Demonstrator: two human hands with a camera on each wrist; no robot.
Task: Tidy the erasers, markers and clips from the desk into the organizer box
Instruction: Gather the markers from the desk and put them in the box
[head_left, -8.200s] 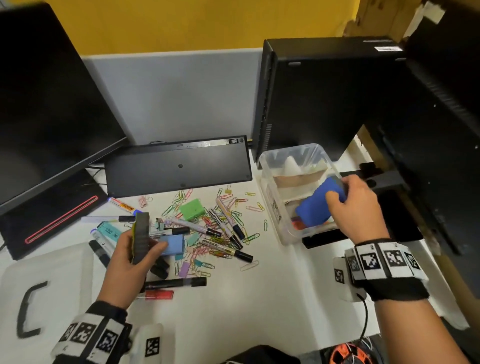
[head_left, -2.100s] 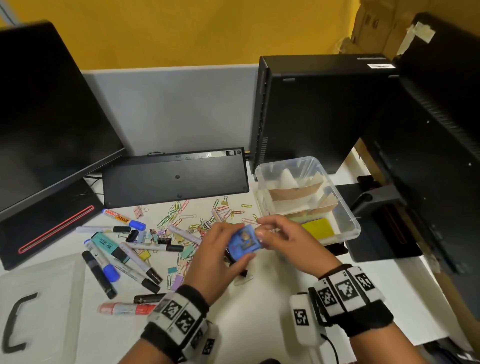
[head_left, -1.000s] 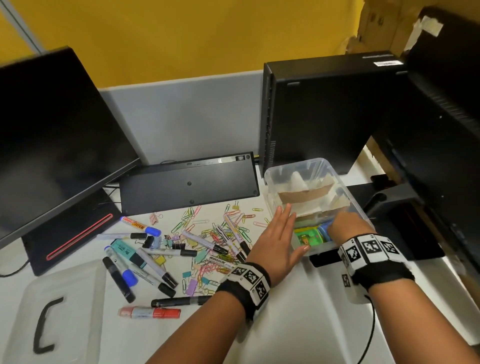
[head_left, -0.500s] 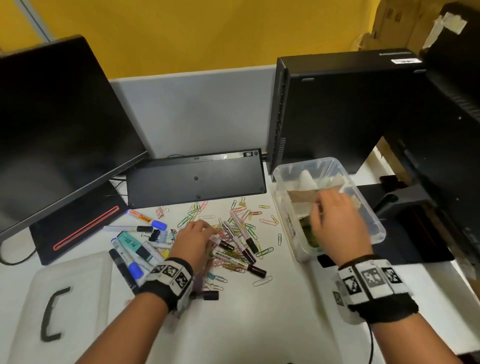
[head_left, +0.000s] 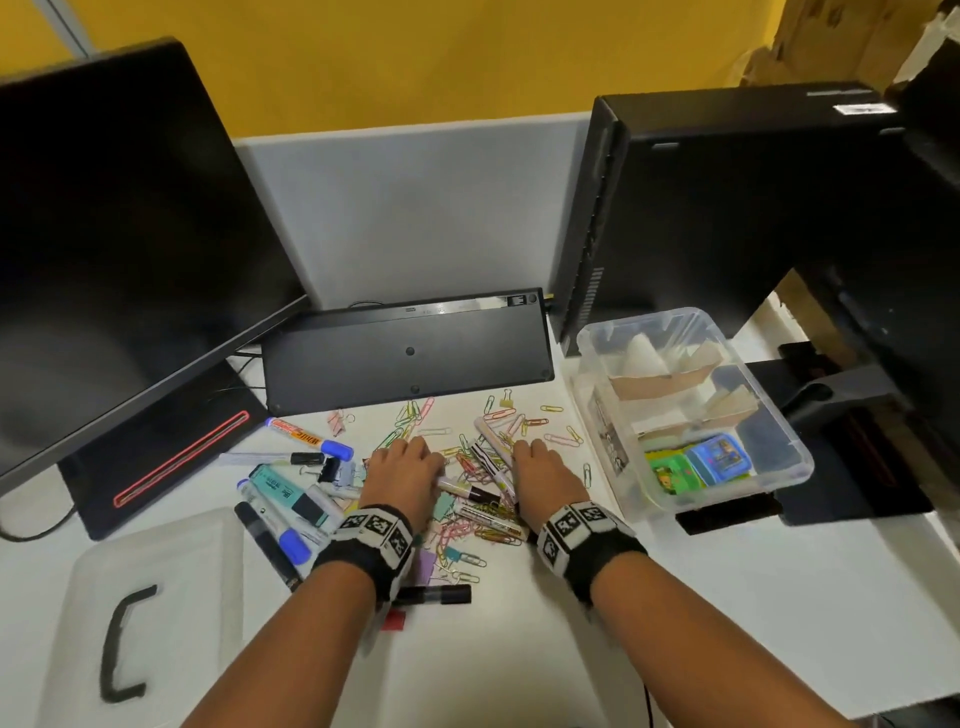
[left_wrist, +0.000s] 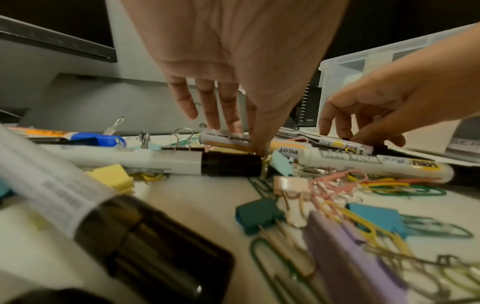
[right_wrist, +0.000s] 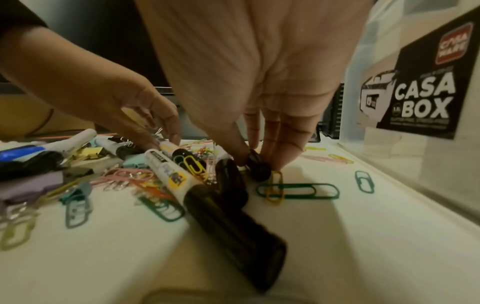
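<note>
sitting right of the heap on the worktop (head_left: 519, 649), the organizer box (head_left: 779, 470) holds two erasers (head_left: 698, 465). left hand (head_left: 408, 475) grip pinches a marker (head_left: 470, 491); right hand (head_left: 545, 475) grip pinches another marker's black cap (right_wrist: 257, 167) among the clips (head_left: 467, 530).

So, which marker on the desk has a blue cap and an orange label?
The marker lying farthest back, just before the black keyboard; the others lack orange labels.
</note>
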